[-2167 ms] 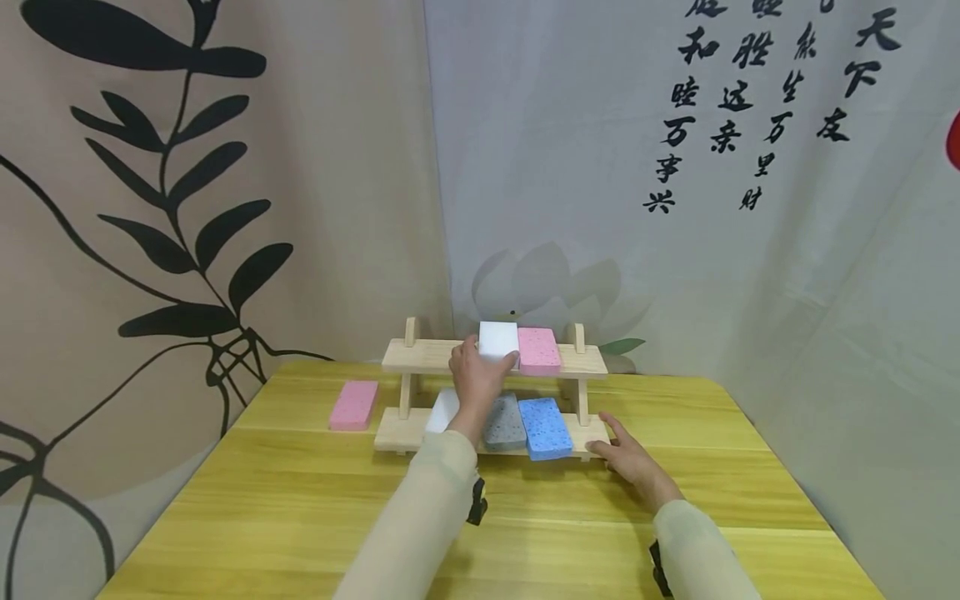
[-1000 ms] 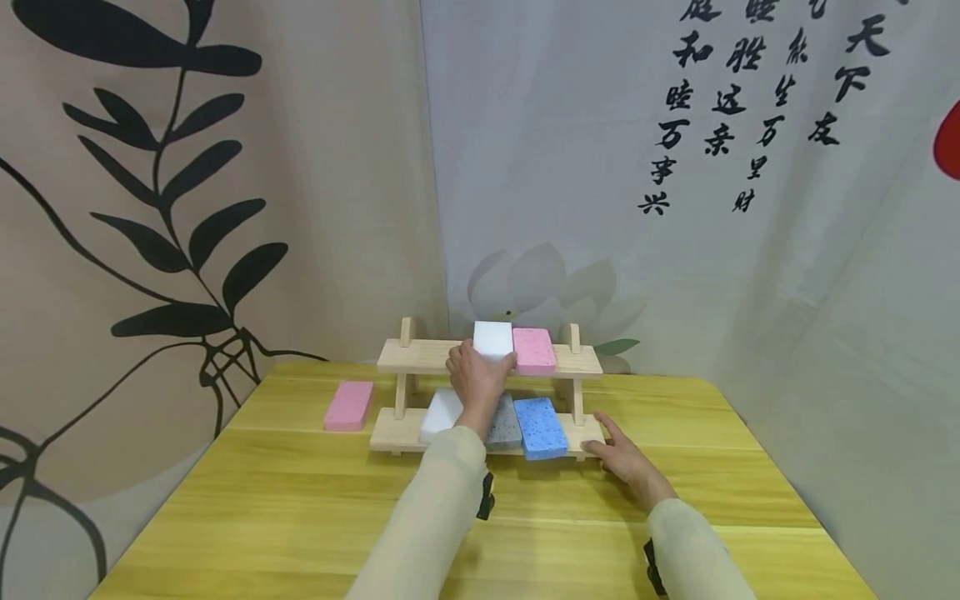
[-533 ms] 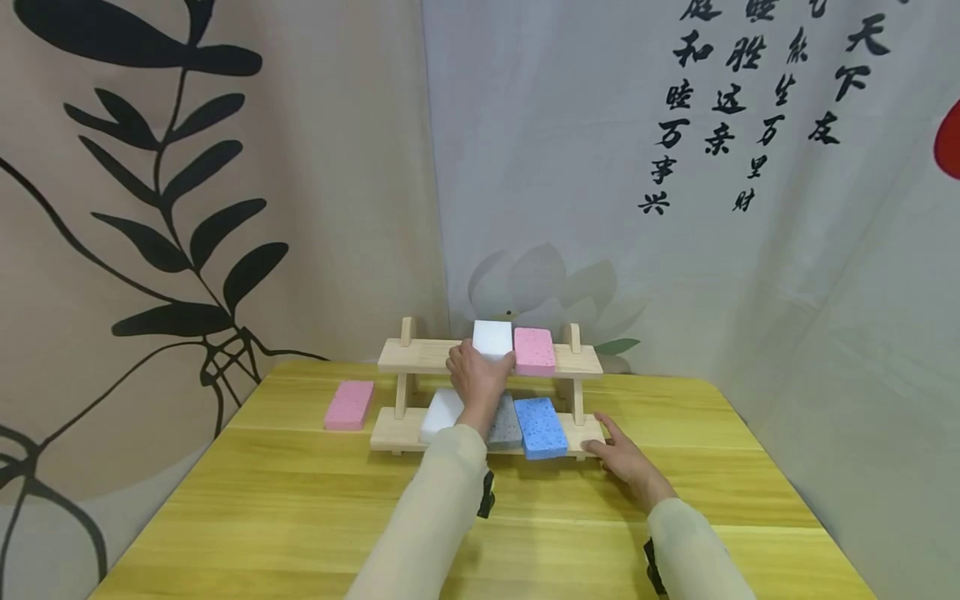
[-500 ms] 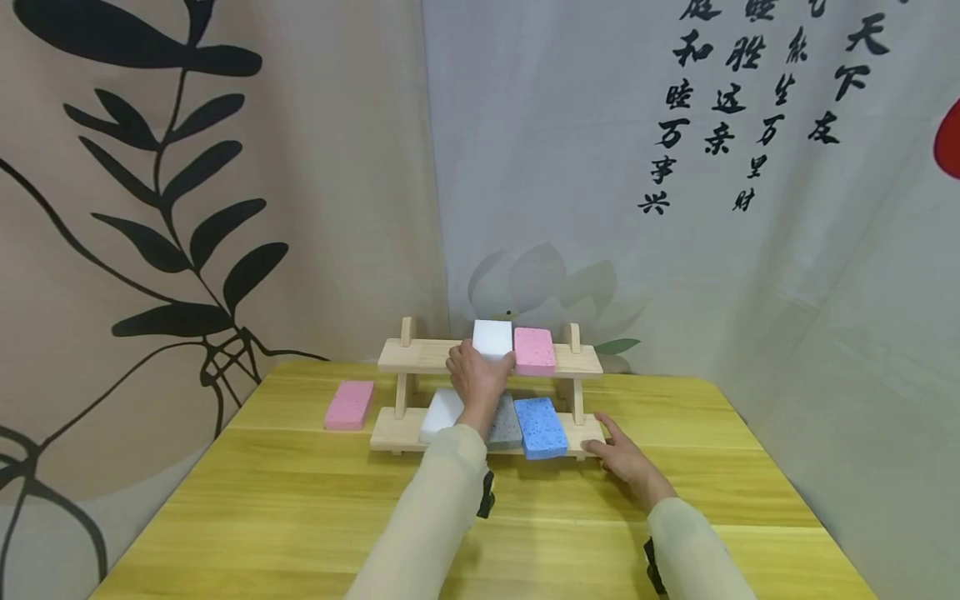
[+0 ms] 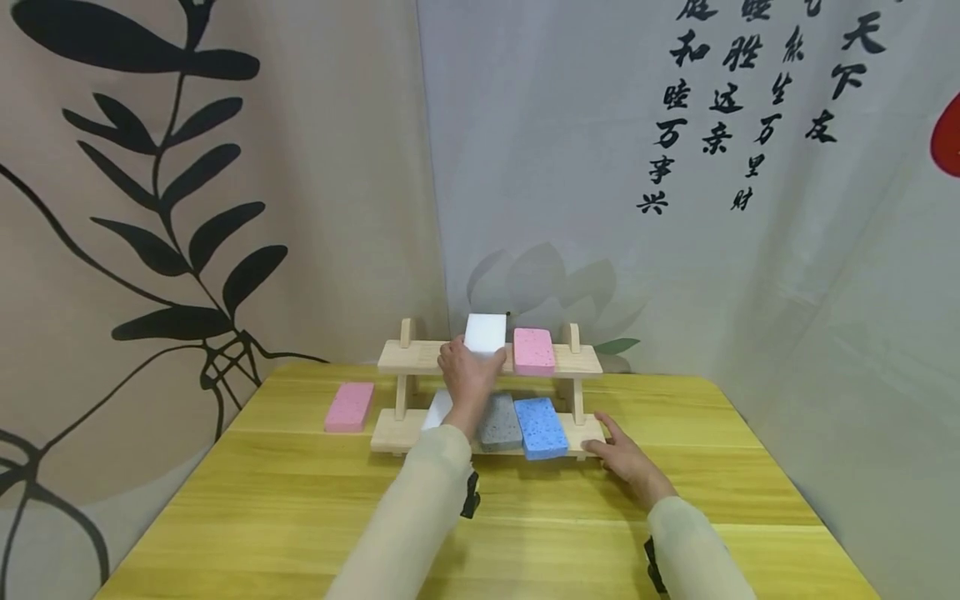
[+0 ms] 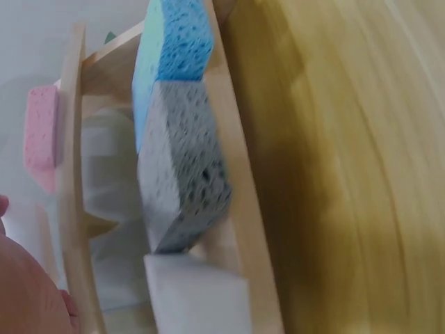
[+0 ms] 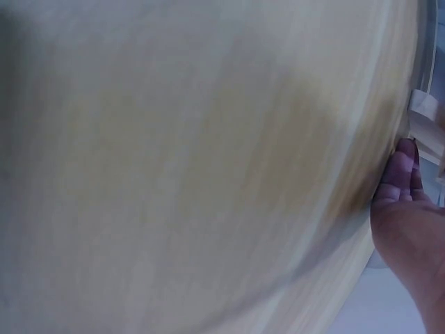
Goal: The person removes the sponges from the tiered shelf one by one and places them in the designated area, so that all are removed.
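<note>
My left hand (image 5: 468,375) holds a white sponge (image 5: 486,333) between thumb and fingers at the upper board of a two-tier wooden rack (image 5: 420,357). A pink sponge (image 5: 534,351) leans to its right, with a gap between them. On the lower board lie a white sponge (image 5: 437,410), partly behind my left hand, a grey sponge (image 5: 500,422) and a blue sponge (image 5: 542,428). My right hand (image 5: 633,465) grips the right end of the lower board, thumb at the front corner and fingers at the far side. In the left wrist view the grey sponge (image 6: 181,163) stands close by.
Another pink sponge (image 5: 349,407) lies on the wooden table (image 5: 247,500) left of the rack. Behind the table hangs a cloth backdrop (image 5: 352,183) printed with leaves and characters.
My left hand has shifted left and slightly up with the white sponge, and a gap has opened beside the pink sponge. More of the grey sponge shows. My right hand has stayed put.
</note>
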### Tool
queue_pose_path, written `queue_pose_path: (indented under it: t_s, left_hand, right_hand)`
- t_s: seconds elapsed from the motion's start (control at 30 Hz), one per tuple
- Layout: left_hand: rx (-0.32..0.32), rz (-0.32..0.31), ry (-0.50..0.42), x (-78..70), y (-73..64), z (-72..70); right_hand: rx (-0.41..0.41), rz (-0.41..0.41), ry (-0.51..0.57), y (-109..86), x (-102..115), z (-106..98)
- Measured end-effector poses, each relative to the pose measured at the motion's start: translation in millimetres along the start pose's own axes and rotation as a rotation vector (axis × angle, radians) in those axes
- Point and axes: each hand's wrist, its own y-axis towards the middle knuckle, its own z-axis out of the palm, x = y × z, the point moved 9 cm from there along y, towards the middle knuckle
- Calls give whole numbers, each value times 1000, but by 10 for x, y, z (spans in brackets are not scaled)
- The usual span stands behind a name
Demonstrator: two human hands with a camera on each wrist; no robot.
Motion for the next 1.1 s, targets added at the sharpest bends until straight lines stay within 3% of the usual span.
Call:
queue_pose_path:
  t_s: [0.33,0.63,0.8,1.1]
  left_hand:
    - [18,42,-32,-80,107,-197]
    - [43,87,-53,-285,167,-403]
    - [33,113,-57,-361,230,-537]
    - [-8,129,-49,-365,360,-808]
  right_hand:
    - [-6,-12,-18,17,-26,-31]
    - [-4,-10,-21,43,-37,-51]
    - [2,-7,-14,34,-25,-54]
    - [10,-2,5,20,-44,-11]
